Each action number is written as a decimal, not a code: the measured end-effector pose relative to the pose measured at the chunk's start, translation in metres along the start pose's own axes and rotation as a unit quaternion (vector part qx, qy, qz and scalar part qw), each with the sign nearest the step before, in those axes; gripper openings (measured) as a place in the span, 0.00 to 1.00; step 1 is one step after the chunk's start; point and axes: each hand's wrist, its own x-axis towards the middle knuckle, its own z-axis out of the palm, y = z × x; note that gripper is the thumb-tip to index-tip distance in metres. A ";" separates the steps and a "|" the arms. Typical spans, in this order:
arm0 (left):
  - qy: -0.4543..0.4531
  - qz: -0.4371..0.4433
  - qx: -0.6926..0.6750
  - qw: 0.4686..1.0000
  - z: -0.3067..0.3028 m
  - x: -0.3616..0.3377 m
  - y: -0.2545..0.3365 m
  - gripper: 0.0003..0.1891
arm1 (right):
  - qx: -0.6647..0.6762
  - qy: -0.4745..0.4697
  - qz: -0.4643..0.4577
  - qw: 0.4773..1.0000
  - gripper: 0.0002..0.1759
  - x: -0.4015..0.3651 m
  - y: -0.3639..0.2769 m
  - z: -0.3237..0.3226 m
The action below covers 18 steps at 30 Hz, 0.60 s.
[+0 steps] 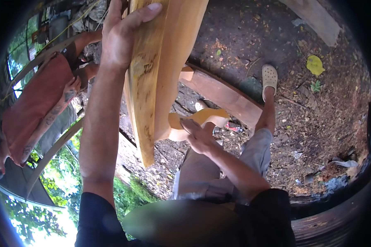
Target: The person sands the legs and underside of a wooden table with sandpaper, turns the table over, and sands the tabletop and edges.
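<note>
A large carved piece of yellow wood [165,61] runs from the top edge down to a narrow end left of centre. My left hand [121,37] grips its left edge high up, the thumb lying over the face and the other fingers mostly hidden. Near the lower end, a wavy, curved wooden part [218,115] sticks out to the right; whether it is joined to the large piece cannot be made out. My right hand [200,136] is closed on this curved part from below, fingers partly hidden.
Another person in a reddish shirt [41,107] is at the left, hands apart from mine. A thick wooden beam [222,92] lies on the leaf-littered ground beside my foot in a beige clog [270,76]. Another plank [315,20] is at the upper right.
</note>
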 end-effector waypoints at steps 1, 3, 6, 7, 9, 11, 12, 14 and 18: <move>0.002 0.000 0.006 1.000 -0.001 -0.001 0.000 0.48 | -0.042 0.003 -0.045 0.998 0.34 -0.007 0.022 0.004; 0.007 0.004 0.016 1.000 -0.002 -0.001 0.001 0.48 | -0.111 -0.040 -0.010 0.993 0.37 -0.004 0.050 0.009; 0.010 0.007 0.015 1.000 -0.001 -0.001 0.000 0.47 | -0.060 -0.066 0.060 0.994 0.41 0.018 0.010 0.003; 0.011 0.006 0.015 1.000 -0.001 0.000 0.001 0.47 | -0.016 -0.048 0.053 0.997 0.41 0.023 -0.001 0.016; 0.014 0.001 0.014 1.000 -0.001 -0.001 0.001 0.47 | -0.039 -0.015 -0.044 0.998 0.42 0.014 0.006 0.039; 0.007 0.004 0.024 1.000 -0.005 0.001 -0.004 0.48 | -0.041 -0.025 -0.067 0.997 0.42 -0.010 0.008 0.028; 0.005 0.009 0.029 1.000 -0.007 0.002 -0.005 0.48 | -0.045 -0.029 -0.081 0.995 0.42 -0.015 0.009 0.019; -0.004 0.014 -0.019 1.000 -0.006 -0.001 -0.003 0.48 | -0.025 -0.050 -0.015 0.998 0.42 -0.001 0.003 0.010; -0.016 0.017 -0.034 0.999 -0.001 -0.003 -0.001 0.49 | -0.049 0.008 -0.049 0.998 0.41 0.019 0.001 0.044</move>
